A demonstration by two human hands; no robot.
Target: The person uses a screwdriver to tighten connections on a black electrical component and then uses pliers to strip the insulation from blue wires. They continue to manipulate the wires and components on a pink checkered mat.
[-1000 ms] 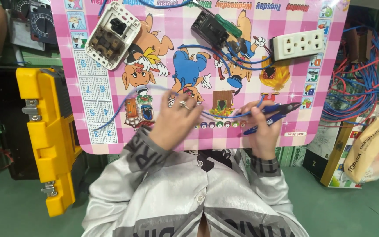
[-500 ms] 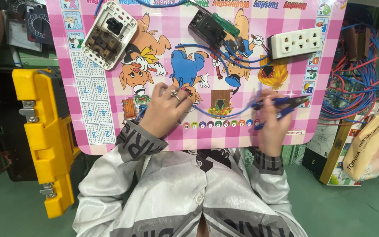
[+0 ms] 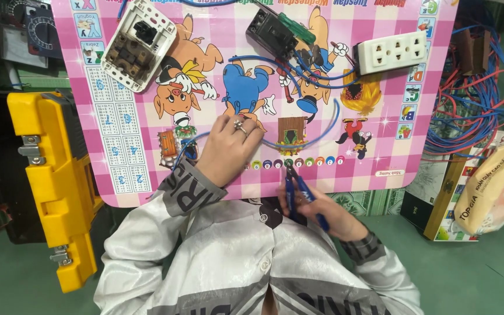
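1. A yellow and white bag [image 3: 494, 186] with printed lettering is lying on the floor, beyond the bench's right edge near its near right corner.
2. A flat carton [image 3: 441, 195], dark-edged with white, green and red print, is leaning just beside that bag, touching it.
3. A small white label [image 3: 388, 173] is sitting on the pink bench by its near right corner.
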